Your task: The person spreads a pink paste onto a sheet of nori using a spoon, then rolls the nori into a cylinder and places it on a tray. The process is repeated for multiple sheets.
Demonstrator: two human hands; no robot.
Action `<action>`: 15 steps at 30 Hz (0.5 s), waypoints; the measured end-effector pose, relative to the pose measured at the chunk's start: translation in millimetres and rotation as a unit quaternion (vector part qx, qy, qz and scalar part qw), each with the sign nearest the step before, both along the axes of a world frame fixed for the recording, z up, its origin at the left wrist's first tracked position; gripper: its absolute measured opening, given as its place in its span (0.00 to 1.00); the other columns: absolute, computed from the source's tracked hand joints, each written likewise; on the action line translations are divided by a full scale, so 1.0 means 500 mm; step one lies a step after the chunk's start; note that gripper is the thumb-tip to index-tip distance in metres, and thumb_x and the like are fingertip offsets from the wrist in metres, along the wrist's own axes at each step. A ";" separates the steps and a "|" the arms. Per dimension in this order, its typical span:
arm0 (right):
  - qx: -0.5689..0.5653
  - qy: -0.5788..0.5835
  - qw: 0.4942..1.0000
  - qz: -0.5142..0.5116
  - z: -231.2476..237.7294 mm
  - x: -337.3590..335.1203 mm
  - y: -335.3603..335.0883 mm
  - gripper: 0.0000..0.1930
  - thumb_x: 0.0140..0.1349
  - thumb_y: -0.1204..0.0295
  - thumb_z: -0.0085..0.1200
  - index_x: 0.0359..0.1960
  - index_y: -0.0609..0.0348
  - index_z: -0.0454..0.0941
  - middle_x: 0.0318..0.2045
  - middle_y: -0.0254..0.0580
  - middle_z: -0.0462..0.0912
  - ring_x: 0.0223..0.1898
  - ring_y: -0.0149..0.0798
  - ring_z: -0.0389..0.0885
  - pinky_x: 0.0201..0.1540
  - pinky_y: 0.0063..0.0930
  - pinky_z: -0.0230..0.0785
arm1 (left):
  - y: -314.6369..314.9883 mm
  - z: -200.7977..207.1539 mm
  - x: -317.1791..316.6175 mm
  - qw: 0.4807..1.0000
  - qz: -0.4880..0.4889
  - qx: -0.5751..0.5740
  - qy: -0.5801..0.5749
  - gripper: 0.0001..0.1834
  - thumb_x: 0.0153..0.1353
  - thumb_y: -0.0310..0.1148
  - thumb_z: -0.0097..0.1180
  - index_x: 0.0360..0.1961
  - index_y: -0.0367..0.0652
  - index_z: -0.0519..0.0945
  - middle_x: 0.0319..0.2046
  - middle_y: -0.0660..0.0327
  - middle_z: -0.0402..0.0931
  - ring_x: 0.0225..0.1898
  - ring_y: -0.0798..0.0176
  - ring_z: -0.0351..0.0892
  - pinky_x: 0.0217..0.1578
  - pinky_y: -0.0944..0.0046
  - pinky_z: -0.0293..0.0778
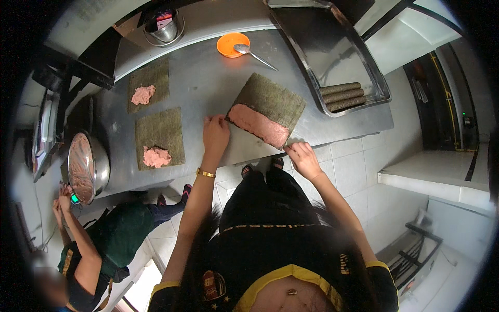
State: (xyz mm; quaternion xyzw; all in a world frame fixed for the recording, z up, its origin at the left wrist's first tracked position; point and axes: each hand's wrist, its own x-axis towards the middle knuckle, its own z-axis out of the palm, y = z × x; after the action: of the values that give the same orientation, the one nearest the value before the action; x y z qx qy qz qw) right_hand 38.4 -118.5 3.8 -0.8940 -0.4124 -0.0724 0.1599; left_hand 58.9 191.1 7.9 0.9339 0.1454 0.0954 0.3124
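A dark green nori sheet (275,99) lies turned at an angle on the steel table in front of me. Pink meat paste (258,125) is spread in a thick band along its near edge. My left hand (215,136) pinches the sheet's left corner, a gold watch or bracelet on that wrist. With closed fingertips my right hand (304,160) grips the near right corner, by the end of the paste band. Further left, two more nori sheets (173,129) (160,73) each carry a lump of pink paste (156,156) (143,94).
An orange bowl (233,45) with a metal spoon (254,54) stands at the back. On the right, a metal tray (338,47) holds three nori rolls (343,96). A steel bowl (99,167) smeared with paste is at the left, beside a co-worker (117,229). A small bucket (165,30) stands behind.
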 end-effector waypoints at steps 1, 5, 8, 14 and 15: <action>0.012 -0.003 1.000 -0.012 -0.003 0.000 -0.002 0.17 0.50 0.73 0.58 0.45 0.55 0.78 0.37 0.37 0.74 0.42 0.40 0.75 0.46 0.34 0.66 | 0.004 0.001 0.013 1.000 -0.007 -0.008 0.018 0.14 0.60 0.31 0.51 0.42 0.36 0.81 0.38 0.47 0.78 0.43 0.44 0.76 0.47 0.51 0.72; 0.059 -0.007 0.997 -0.043 -0.004 -0.004 -0.007 0.15 0.52 0.74 0.55 0.43 0.54 0.79 0.35 0.36 0.74 0.39 0.39 0.76 0.43 0.34 0.68 | 0.031 -0.026 0.043 0.997 -0.008 -0.043 0.057 0.14 0.60 0.34 0.51 0.38 0.35 0.82 0.36 0.47 0.80 0.44 0.47 0.77 0.46 0.53 0.73; 0.088 0.010 0.995 -0.041 -0.001 -0.004 -0.003 0.14 0.53 0.75 0.55 0.43 0.55 0.79 0.35 0.36 0.74 0.39 0.39 0.76 0.43 0.34 0.67 | 0.047 -0.026 0.055 0.969 0.018 -0.204 0.142 0.15 0.63 0.38 0.52 0.38 0.35 0.81 0.36 0.52 0.81 0.43 0.54 0.79 0.44 0.58 0.74; 0.115 0.033 0.993 -0.014 -0.030 0.006 0.013 0.13 0.54 0.74 0.56 0.43 0.56 0.79 0.35 0.37 0.74 0.40 0.41 0.76 0.44 0.36 0.66 | 0.031 0.006 0.050 0.856 0.063 -0.490 0.155 0.21 0.69 0.43 0.48 0.51 0.36 0.75 0.43 0.57 0.79 0.43 0.64 0.78 0.44 0.67 0.73; 0.122 0.035 0.992 -0.016 -0.029 0.007 0.014 0.13 0.54 0.74 0.57 0.42 0.56 0.79 0.35 0.37 0.74 0.40 0.41 0.76 0.44 0.36 0.66 | 0.027 0.016 0.049 0.845 0.072 -0.505 0.163 0.22 0.69 0.44 0.47 0.53 0.36 0.74 0.44 0.57 0.79 0.43 0.64 0.79 0.45 0.67 0.73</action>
State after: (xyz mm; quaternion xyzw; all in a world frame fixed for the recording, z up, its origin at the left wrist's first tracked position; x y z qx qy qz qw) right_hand 41.7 -111.5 -10.9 -0.8760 -0.3806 -0.0932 0.2811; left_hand 83.5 204.4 16.1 0.6365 0.2888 -0.1226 0.7046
